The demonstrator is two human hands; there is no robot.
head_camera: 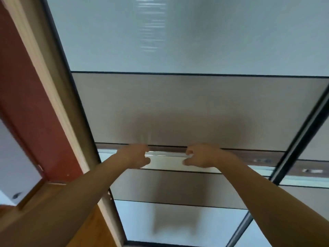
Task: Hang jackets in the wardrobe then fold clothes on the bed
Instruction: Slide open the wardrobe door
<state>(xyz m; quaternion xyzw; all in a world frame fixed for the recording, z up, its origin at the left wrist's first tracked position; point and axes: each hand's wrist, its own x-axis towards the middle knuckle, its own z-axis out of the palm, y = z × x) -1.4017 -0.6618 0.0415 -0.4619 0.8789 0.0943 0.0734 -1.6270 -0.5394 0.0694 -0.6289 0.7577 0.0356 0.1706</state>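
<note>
The wardrobe door (pixel 178 107) fills the view ahead, with a pale strip (pixel 167 160) crossing it. The 2 hands, left hand (pixel 135 155) and right hand (pixel 199 155), meet the strip with fingers curled above and thumbs below. Blur hides whether they grip it.

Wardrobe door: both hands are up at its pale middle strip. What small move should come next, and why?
Probably close the fingers on the pale strip and slide the wardrobe door rightward. The left hand and right hand have curled fingers at the strip, though blur hides any grip; the door's left edge meets the frame.
</note>
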